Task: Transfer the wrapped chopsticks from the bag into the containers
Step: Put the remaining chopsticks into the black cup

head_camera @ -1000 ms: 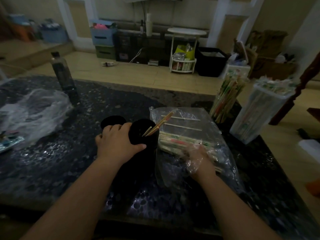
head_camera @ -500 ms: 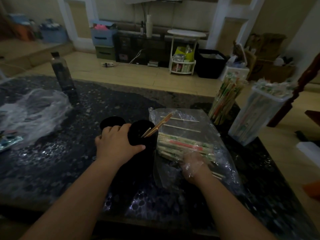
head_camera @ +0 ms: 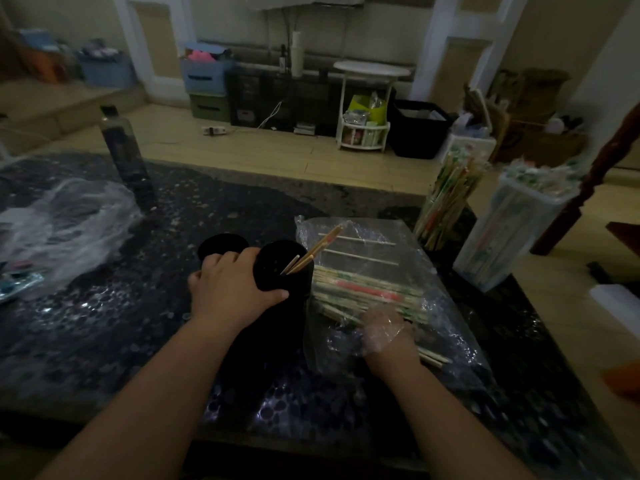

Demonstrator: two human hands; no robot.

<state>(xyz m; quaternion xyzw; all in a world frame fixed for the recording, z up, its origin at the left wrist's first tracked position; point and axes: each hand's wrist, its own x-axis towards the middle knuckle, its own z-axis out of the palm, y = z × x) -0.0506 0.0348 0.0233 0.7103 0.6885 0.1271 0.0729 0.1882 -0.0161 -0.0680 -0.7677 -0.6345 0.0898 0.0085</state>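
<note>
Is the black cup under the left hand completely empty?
No, a few chopsticks already stick out of the black cup that the left hand grips.

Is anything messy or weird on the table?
A little. Two bare sticks lie loose on the bag, apart from the wrapped chopsticks. A crumpled plastic sheet sits at the table's left. Nothing looks spilled or broken.

Bare forearms, sleeveless to frame edge
</note>
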